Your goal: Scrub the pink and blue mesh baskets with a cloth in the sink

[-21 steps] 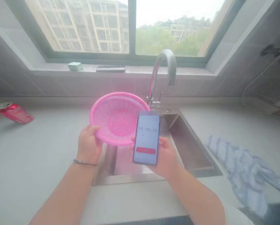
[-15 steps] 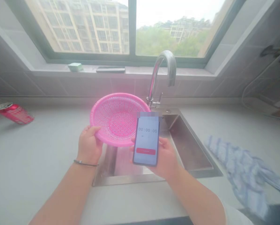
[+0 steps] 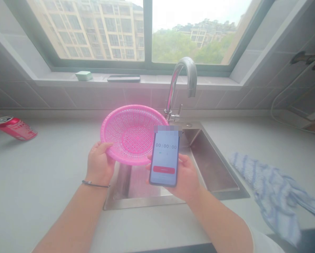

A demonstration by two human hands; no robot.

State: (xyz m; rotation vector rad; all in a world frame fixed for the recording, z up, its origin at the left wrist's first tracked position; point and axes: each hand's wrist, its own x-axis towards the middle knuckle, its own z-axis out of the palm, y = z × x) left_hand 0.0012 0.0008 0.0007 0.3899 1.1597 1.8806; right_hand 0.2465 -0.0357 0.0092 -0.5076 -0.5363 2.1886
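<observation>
**Basket in my left hand, phone in my right, both over the sink**

My left hand [image 3: 99, 165] is closed on the rim of the pink basket [image 3: 132, 135]. My thumb lies on top of the rim at the basket's seven o'clock, and my other fingers are hidden beneath it. The basket is held clear of the counter [image 3: 41, 175] and tilted with its open side toward me, so I look straight into its perforated bottom. It hangs over the left end of the sink [image 3: 218, 168]. A thin bracelet [image 3: 95, 183] circles that wrist.

My right hand [image 3: 187, 177] is wrapped round the phone [image 3: 165, 156], gripping it from behind, with fingertips showing at both long edges. The phone stands upright with its screen toward me, reading 00:00:00 above a red bar. It overlaps the basket's rim at the basket's four o'clock. I cannot tell whether the two touch.

The faucet [image 3: 182, 80] rises at the basket's one o'clock, its spout curving over the basin. At nine o'clock of my view a red can [image 3: 13, 128] lies on its side on the counter, well apart from my hands. At four o'clock a blue-and-white striped cloth [image 3: 273, 189] lies crumpled on the counter just beside the sink. Up at twelve o'clock, on the windowsill [image 3: 212, 81], a small pale green block [image 3: 84, 75] sits near a flat dark slab [image 3: 123, 78].
</observation>
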